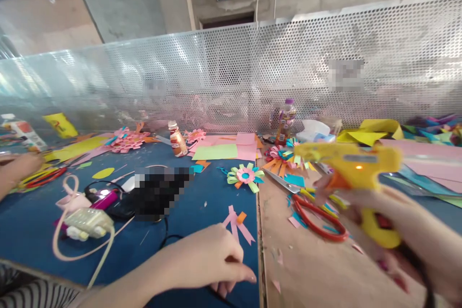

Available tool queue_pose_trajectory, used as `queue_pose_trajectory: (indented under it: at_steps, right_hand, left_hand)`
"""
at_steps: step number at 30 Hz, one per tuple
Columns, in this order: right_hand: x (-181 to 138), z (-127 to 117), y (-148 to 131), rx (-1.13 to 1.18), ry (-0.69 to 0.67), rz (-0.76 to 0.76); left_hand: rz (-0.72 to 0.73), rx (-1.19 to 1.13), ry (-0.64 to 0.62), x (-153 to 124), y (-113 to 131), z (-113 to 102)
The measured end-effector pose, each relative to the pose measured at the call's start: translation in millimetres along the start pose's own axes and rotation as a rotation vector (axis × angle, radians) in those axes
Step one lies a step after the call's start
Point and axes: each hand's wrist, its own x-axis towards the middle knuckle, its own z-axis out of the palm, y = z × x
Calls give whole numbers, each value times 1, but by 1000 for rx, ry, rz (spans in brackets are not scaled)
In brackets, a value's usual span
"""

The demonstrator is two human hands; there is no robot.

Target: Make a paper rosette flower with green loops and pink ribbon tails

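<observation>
My right hand [404, 207] is wrapped round a yellow hot glue gun [364, 156] with a lit orange light; its nozzle points left. My left hand [220, 257] lies low over the blue mat with its fingers curled in, and whatever is under them is hidden. Just beyond it lie pink paper strips with an orange piece [236, 221]. Farther up the mat is a paper flower [246, 175] with a pink centre and green and white loops. Scissors with red handles [319, 219] rest open beside the glue gun, on the brown board.
A phone-like dark item [159, 197], partly blurred, lies among cables and a power plug block [88, 221]. Along the back stand a small bottle [176, 139] and a purple-capped bottle [286, 122], before a perforated metal screen [231, 82]. Another person's hand [19, 168] is at far left.
</observation>
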Motion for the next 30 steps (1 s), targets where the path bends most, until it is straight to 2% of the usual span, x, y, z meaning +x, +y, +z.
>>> queue_pose_trajectory:
  at_steps: [4, 6, 12, 21, 23, 27, 30]
  right_hand:
    - [13, 39, 11, 22, -8, 181]
    - [18, 47, 18, 45, -15, 185]
    - [30, 41, 35, -5, -91, 139]
    - [25, 43, 35, -175, -115, 189]
    - [25, 44, 35, -198, -121, 183]
    - [22, 49, 39, -248, -46, 149]
    - [18, 54, 42, -306, 53, 86]
  left_hand:
    - [-123, 230, 428, 7, -1, 10]
    - [-131, 364, 527, 16, -4, 10]
    - [-201, 620, 588, 32, -14, 12]
    - [-167, 663, 576, 49, -10, -1]
    - [-118, 654, 638, 52, -9, -8]
    - [81, 602, 861, 57, -11, -18]
    - [249, 473, 913, 59, -17, -19]
